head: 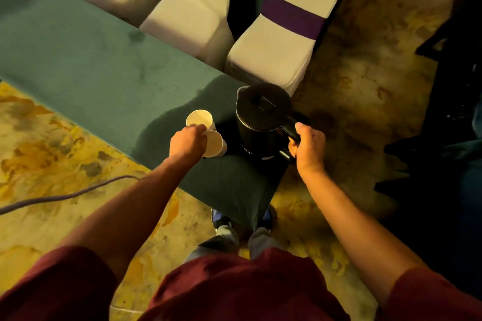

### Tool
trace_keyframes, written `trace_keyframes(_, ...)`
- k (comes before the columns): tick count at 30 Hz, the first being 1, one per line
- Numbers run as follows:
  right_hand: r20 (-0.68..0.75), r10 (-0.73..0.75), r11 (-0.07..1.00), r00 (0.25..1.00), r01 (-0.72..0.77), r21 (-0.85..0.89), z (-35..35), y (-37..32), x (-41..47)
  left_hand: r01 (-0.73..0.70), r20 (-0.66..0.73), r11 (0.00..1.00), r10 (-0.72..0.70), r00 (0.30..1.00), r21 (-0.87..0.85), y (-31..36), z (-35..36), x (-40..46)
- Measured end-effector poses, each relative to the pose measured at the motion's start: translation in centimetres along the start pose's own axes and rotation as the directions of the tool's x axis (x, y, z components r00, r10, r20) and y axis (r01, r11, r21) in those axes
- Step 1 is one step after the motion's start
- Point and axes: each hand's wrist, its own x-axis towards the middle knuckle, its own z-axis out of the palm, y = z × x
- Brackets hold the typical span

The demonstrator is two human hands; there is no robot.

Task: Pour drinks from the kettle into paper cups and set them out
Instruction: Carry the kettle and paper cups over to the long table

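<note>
A black kettle [260, 114] with its lid closed stands upright at the near end of the green-clothed table [86, 65]. My right hand [309, 147] is wrapped around its handle on the right side. Two white paper cups sit just left of the kettle: one upright and apparently empty [199, 118], the other [215, 146] close in front of it. My left hand [189, 142] grips the cups at their rims, fingers over the edge between them.
Three white-covered chairs with purple bands [271, 55] line the table's far side. A grey cable [65, 194] runs across the patterned yellow carpet at left. Dark furniture [448, 86] stands to the right. My feet are under the table's end.
</note>
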Motion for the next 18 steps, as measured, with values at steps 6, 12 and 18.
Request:
trace_keyframes(6,0.006,-0.005,0.999,1.000,0.005,0.037,-1.4,3.1,0.3,-0.009,0.033,1.000,0.009,0.999,0.003,-0.5,0.8,-0.5)
trace_keyframes(12,0.105,0.026,0.999,0.994,-0.023,-0.038,-3.2,4.3,0.4,-0.048,-0.029,0.998,0.049,0.998,0.044,-0.3,0.6,-1.1)
trace_keyframes(18,0.192,-0.035,0.980,0.981,0.071,-0.183,-4.3,3.4,0.5,-0.057,-0.150,0.996,0.067,0.986,0.067,0.0,-0.8,-1.4)
